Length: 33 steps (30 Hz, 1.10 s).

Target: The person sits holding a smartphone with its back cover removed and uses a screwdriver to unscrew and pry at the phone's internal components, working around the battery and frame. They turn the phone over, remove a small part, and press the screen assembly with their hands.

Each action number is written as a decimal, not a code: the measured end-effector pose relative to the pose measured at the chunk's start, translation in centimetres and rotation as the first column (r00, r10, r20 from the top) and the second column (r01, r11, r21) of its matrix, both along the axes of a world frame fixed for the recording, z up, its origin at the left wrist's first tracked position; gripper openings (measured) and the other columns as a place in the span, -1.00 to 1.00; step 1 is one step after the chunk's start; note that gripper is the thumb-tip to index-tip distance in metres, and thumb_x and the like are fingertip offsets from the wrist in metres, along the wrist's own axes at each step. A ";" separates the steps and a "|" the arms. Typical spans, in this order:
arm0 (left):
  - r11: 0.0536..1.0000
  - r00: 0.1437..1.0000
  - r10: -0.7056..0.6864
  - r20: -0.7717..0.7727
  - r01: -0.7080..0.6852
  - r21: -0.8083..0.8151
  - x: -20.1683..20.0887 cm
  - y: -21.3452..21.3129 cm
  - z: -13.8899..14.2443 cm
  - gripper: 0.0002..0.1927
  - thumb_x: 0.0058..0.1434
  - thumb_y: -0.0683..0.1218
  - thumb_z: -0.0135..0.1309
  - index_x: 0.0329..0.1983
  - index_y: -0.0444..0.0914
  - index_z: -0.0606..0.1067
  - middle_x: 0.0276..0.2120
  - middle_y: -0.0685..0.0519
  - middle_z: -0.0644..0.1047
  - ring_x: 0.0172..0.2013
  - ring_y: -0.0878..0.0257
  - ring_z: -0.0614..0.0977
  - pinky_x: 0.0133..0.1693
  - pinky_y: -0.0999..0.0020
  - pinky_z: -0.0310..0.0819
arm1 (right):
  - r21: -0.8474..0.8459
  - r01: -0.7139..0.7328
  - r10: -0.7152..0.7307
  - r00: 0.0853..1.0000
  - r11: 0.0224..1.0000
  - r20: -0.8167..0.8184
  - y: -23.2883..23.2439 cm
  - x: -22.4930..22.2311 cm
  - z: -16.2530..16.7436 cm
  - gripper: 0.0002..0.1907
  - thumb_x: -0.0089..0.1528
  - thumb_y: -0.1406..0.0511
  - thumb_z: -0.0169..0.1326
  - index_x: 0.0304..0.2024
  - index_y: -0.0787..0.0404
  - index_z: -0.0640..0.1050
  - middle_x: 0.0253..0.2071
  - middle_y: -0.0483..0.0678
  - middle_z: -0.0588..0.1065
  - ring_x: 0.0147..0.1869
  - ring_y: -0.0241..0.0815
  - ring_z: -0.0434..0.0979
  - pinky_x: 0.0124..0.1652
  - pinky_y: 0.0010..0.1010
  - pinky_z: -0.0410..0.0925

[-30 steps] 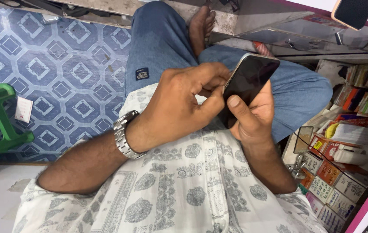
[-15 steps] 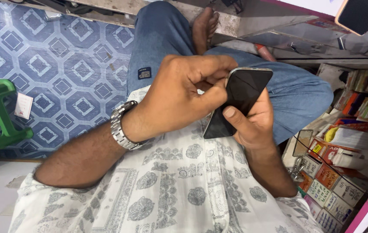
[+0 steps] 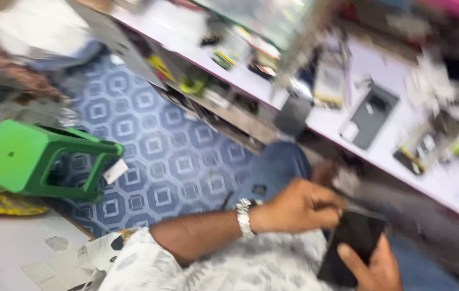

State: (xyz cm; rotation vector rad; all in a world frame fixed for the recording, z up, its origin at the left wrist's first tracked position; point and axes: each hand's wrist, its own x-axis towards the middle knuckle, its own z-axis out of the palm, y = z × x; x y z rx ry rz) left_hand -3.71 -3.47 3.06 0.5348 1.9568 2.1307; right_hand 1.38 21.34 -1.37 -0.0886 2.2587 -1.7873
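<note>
- My right hand cradles a dark smartphone from below, thumb across its lower face, fingers wrapped behind it; the phone sits low in the frame, over my lap, tilted with its top end toward my other hand.
- My left hand is closed at the phone's top left corner, fingertips pinched on or against that edge. Blur hides whether anything small sits between them; I cannot tell. A metal wristwatch is on that wrist.
- Progress, as I judge it: the phone looks whole and its screen dark. The work at the top edge appears begun but not finished; nothing is visibly removed or set aside.
- Beyond my knee, a blue patterned floor carries a green plastic stool lying on its side at the left.
- Farthest, a white counter runs along the right, with a grey phone back panel near its front edge and loose parts further along, too smeared to identify.
- Change from the earlier frames: my head has swung up and left, bringing the counter and the whole stool into view; my grip on the phone is unchanged, both hands in the same places.
</note>
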 end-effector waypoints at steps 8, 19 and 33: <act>0.917 0.958 -0.279 0.064 0.246 0.315 0.0 0.1 -1.4 -0.69 0.41 -0.18 0.13 0.16 -0.43 0.51 -0.08 0.05 0.65 -0.06 0.40 0.65 0.03 0.45 0.58 | -0.239 0.120 -0.078 0.981 0.964 0.178 1.0 0.9 -0.2 -0.31 0.11 0.50 0.19 0.31 0.38 0.36 0.10 0.13 0.56 0.13 -0.14 0.57 0.11 -0.27 0.39; 0.885 0.911 -0.360 0.204 0.264 0.384 0.7 -0.7 -0.8 -0.76 0.42 -0.23 0.11 0.04 -0.52 0.53 -0.19 -0.13 0.66 -0.18 0.22 0.71 -0.06 0.40 0.64 | -0.147 -0.118 0.123 0.992 0.982 0.026 -0.1 -0.3 1.0 -0.27 0.08 0.44 0.20 0.32 0.38 0.33 0.14 0.15 0.55 0.25 -0.09 0.52 0.21 -0.23 0.30; 0.905 0.898 -0.418 0.135 0.399 0.149 1.9 -2.2 0.1 -0.68 0.33 -0.21 0.13 0.13 -0.40 0.51 -0.17 -0.04 0.69 -0.16 0.36 0.71 -0.08 0.39 0.68 | -0.162 -0.216 0.264 0.882 0.963 0.391 2.5 2.1 5.2 -0.39 0.13 0.42 0.26 0.24 0.30 0.44 0.05 -0.05 0.52 0.11 -0.31 0.50 0.07 -0.37 0.40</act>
